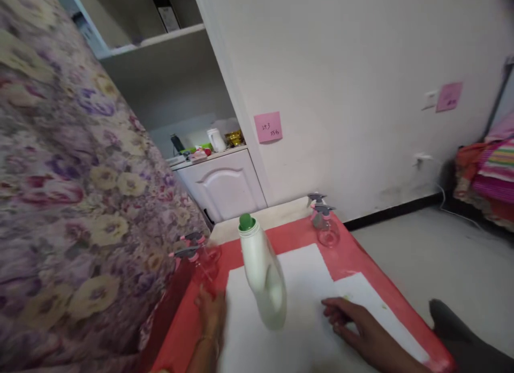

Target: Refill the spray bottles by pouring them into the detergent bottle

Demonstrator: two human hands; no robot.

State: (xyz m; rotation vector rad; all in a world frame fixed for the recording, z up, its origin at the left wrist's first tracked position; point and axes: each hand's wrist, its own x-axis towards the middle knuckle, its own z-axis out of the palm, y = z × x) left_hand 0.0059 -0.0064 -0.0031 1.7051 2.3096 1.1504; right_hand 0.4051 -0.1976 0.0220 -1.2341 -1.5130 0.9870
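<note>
A white plastic bottle with a green cap (pixel 263 274) stands upright on white paper (pixel 305 287) that covers a red table (pixel 361 255). My left hand (pixel 211 314) rests on the table just left of the bottle, fingers curled loosely, holding nothing that I can see. My right hand (pixel 361 327) lies flat on the paper to the bottle's right, fingers stretched out. A clear pink spray bottle (pixel 201 255) stands at the table's left edge near my left hand. Another pink spray bottle (pixel 325 223) stands at the far right corner.
A flowered curtain (pixel 72 191) hangs close on the left. Behind are a white cabinet (pixel 220 185) with small items on top, shelves, and a white wall with pink notes (pixel 268 127). Bare floor lies to the right, with colourful bedding (pixel 490 174) at the far right.
</note>
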